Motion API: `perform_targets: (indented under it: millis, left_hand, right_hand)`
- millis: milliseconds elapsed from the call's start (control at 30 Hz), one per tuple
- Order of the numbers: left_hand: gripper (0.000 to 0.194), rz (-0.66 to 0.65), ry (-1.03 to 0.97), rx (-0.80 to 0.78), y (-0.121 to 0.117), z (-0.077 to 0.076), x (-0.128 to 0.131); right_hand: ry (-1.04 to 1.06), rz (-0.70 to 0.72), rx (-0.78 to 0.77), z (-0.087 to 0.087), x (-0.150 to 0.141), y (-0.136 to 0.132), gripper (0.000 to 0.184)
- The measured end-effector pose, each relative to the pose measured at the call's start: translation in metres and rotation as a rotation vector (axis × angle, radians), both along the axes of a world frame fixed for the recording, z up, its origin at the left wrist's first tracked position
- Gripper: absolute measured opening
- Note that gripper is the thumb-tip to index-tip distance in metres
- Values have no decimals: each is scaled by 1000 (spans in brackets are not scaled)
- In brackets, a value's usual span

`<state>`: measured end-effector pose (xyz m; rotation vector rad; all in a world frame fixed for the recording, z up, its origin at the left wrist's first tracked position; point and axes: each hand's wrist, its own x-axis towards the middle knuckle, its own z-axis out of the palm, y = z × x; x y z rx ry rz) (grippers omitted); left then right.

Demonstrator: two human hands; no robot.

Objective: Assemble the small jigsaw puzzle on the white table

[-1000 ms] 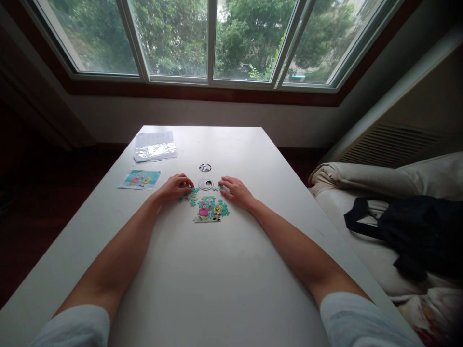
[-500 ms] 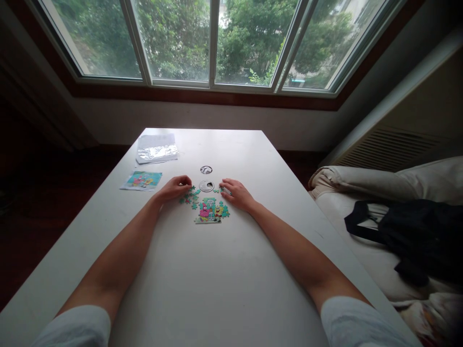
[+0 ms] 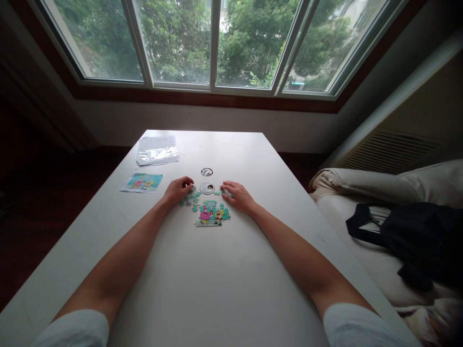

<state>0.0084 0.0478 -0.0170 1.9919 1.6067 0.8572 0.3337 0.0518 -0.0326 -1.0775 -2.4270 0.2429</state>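
Note:
A small, partly joined cartoon jigsaw puzzle [image 3: 211,213] lies in the middle of the white table [image 3: 202,289]. Several loose teal pieces [image 3: 191,198] are scattered to its upper left. My left hand [image 3: 177,189] rests on the table beside those pieces with its fingers curled, the fingertips on or at a piece; what they pinch is too small to make out. My right hand [image 3: 238,195] lies at the puzzle's upper right, fingers stretched flat over the table with the tips touching a loose piece [image 3: 221,192].
A printed reference picture [image 3: 142,182] and a clear plastic bag [image 3: 156,150] lie at the table's far left. Two round cable grommets [image 3: 207,187] sit behind the puzzle. A black bag [image 3: 415,238] rests on a pale sofa [image 3: 361,202] to the right. Windows face the table.
Both hands stay by the puzzle, barely shifting. The view has tilted a little, so everything sits slightly lower in the frame.

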Motion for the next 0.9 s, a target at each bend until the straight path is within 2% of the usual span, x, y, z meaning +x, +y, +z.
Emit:
perform_targets:
  millis: [133, 233, 333, 433, 533, 767, 900]
  left_hand:
    - [32, -6, 7, 9, -1, 10, -4]
    - [33, -164, 45, -71, -4, 29, -13]
    - [27, -346, 214, -186, -9, 50, -21]
    - [23, -422, 308, -268, -15, 63, -24]
    - [22, -427, 327, -269, -21, 63, -18]
    - [16, -297, 525, -175, -30, 59, 4]
    - [10, -272, 537, -118, -32, 58, 8]
  right_hand:
    - [3, -2, -2, 1, 1, 0, 39]
    - [13, 0, -6, 1, 1, 0, 38]
    - [22, 5, -12, 1, 1, 0, 38]
    - [32, 8, -13, -1, 1, 0, 38]
    - [39, 5, -10, -1, 1, 0, 37]
    - [27, 0, -12, 3, 0, -1, 36]
    - [31, -4, -9, 2, 0, 0, 37]
